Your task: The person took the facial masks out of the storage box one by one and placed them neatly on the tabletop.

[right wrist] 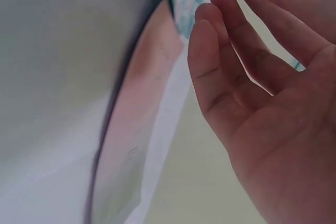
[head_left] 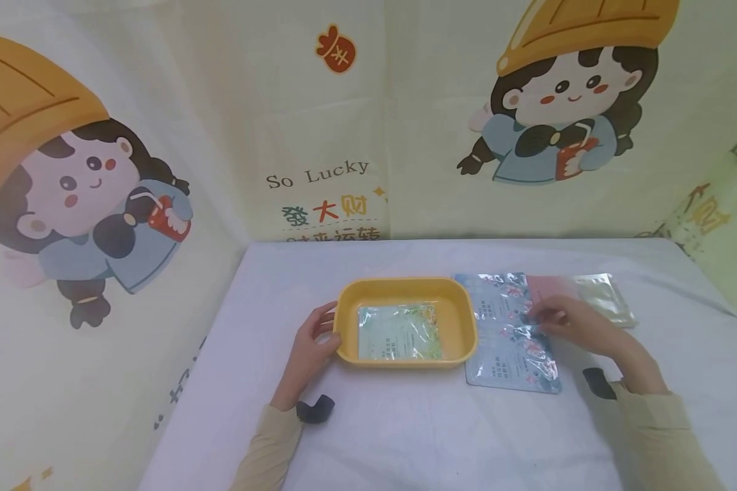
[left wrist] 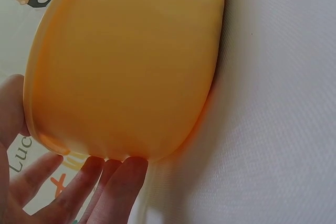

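My left hand (head_left: 310,344) holds the left end of a yellow plastic basin (head_left: 405,364), its fingertips against the outer wall and the thumb at the rim. Inside the basin lies a pale green foil sachet (head_left: 399,333) with leafy print. To the basin's right are two blue floral sachets, a far one (head_left: 497,293) and a near one (head_left: 510,361), which overlap. Over their right side my right hand (head_left: 580,326) hovers, fingers loosely bent. In the right wrist view its fingertips are near the blue sachet, with nothing gripped between them. A pink and silvery sachet (head_left: 602,296) lies behind that hand.
Everything stands on a white cloth-covered table (head_left: 405,436). A printed curtain (head_left: 417,136) with cartoon figures rises behind the table's far edge and along its left side. Dark straps (head_left: 316,409) show at both wrists.
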The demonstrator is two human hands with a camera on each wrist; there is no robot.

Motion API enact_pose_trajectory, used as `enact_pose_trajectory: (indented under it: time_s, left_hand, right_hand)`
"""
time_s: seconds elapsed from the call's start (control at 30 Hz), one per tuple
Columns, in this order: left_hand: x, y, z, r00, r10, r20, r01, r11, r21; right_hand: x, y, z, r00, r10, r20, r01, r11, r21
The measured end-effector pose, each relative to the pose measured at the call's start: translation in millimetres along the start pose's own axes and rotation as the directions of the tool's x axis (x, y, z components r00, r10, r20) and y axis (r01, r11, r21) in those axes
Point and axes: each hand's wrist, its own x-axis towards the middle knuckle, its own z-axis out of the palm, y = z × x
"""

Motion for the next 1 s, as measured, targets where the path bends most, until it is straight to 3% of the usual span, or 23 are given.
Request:
enact_pose_trajectory:
  time_s: [0.3, 0.5, 0.73, 1.0]
  left_hand:
    - [-1.6, 0.4, 2.3, 1.0, -0.001, -0.001, 0.001, 1.0, 0.009]
    - [-1.1, -0.3, 1.5, 1.0, 0.004, 0.006, -0.004, 1.0, 0.006]
    - [-1.1, 0.4, -0.4, 1.0, 0.013, 0.003, -0.013, 1.0, 0.004]
    - [-2.1, 0.9, -0.6, 1.0, 0.0, -0.005, 0.0, 1.0, 0.02]
  right_hand:
    - [5, -26, -4, 1.0, -0.011, -0.021, 0.011, 1.0, 0.001]
    - [16, -46, -2, 0.997, -0.059, -0.045, 0.055, 0.996, -0.075]
    - [33, -68, 1, 0.999, -0.029, -0.017, 0.025, 0.984, -0.177]
    - [45, -88, 11, 0.995, 0.066, 0.07, -0.062, 0.996, -0.064]
